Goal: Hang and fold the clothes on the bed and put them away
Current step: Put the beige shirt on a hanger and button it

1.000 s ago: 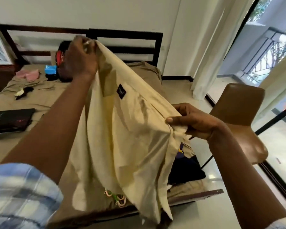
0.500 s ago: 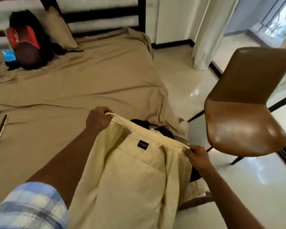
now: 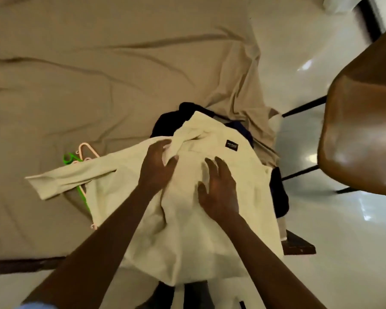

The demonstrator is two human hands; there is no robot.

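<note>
Pressing one shirt (image 3: 187, 230) — left hand (image 3: 157, 168), right hand (image 3: 218, 192); two hangers (image 3: 87, 150) partly underneath.

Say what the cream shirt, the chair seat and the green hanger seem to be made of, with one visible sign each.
Cream shirt: matte woven cloth, perhaps cotton; it creases softly.
Chair seat: glossy brown leather or imitation; bright reflections.
Green hanger: probably smooth plastic; vivid colour, thin moulded shape.
</note>
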